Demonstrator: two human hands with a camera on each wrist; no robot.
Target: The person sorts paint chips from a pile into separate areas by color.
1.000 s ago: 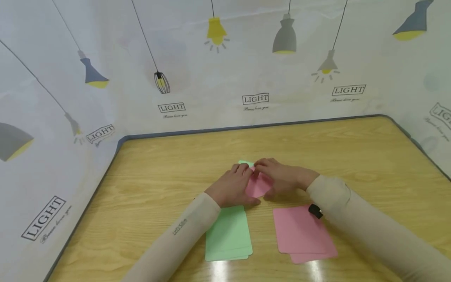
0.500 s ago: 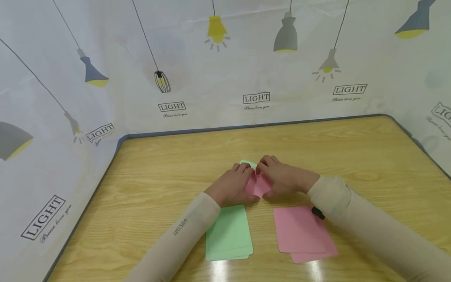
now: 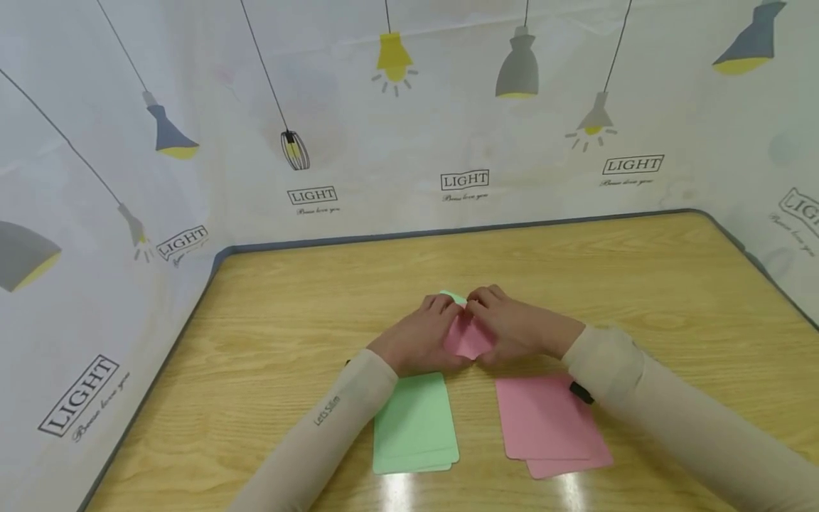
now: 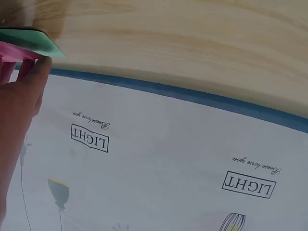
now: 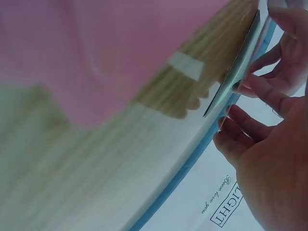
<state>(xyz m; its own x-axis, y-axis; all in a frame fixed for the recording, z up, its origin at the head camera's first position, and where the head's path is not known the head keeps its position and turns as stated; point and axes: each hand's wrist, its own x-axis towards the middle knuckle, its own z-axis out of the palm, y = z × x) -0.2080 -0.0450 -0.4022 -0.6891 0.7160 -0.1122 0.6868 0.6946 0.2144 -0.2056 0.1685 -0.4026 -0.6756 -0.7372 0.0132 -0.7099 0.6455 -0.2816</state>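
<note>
In the head view both hands meet over a pink card [image 3: 469, 340] near the middle of the table. My left hand [image 3: 419, 341] grips its left side, and my right hand [image 3: 515, 326] holds its right side, with the fingertips of both close together along the far edge. Just beyond them a green card [image 3: 453, 296] shows only a corner. From the left wrist, the green card [image 4: 33, 42] lies against the pink card [image 4: 17, 51], with left-hand fingers [image 4: 41, 72] at the pink edge. In the right wrist view, right-hand fingers [image 5: 240, 132] curve towards the thin card edge.
Nearer me lie a stack of green cards [image 3: 416, 423] on the left and a stack of pink cards [image 3: 550, 419] on the right, each slightly fanned. A printed white cloth wall [image 3: 384, 142] surrounds the wooden table [image 3: 307, 299] at back and sides.
The fingertips of both hands have drawn closer together on the pink card's far edge, and the thumbs have come nearer at its near edge. The two stacks lie where they were.
</note>
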